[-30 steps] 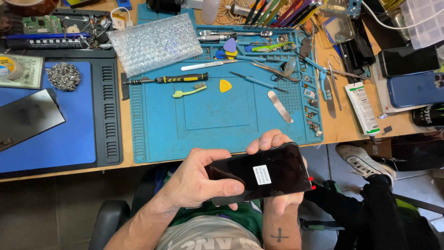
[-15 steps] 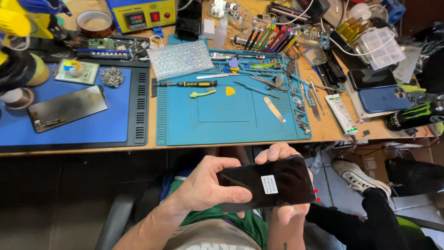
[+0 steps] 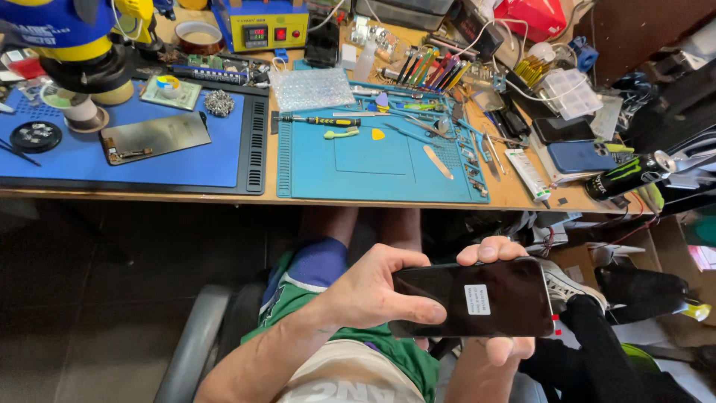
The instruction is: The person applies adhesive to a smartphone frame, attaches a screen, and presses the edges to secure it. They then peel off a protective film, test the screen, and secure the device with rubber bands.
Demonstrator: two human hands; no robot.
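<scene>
A black phone screen panel (image 3: 485, 298) with a small white sticker and red tabs at its right end is held flat over my lap, below the workbench edge. My left hand (image 3: 373, 291) grips its left end, thumb across the glass. My right hand (image 3: 500, 257) holds it from underneath and behind, fingertips curling over the top edge and a thumb showing below. Both hands are well short of the teal work mat (image 3: 373, 160) on the bench.
On the wooden bench lie a blue mat (image 3: 149, 160) with another dark screen panel (image 3: 156, 136), a screwdriver (image 3: 321, 120), picks, tweezers, a bubble-wrap piece (image 3: 312, 88), a blue phone (image 3: 582, 157) and a dark can (image 3: 626, 175). A chair arm (image 3: 194, 343) is at my left.
The view has pulled back and tilted up, showing more of the bench. The panel and both hands sit lower and farther from the bench edge; the grip is unchanged.
</scene>
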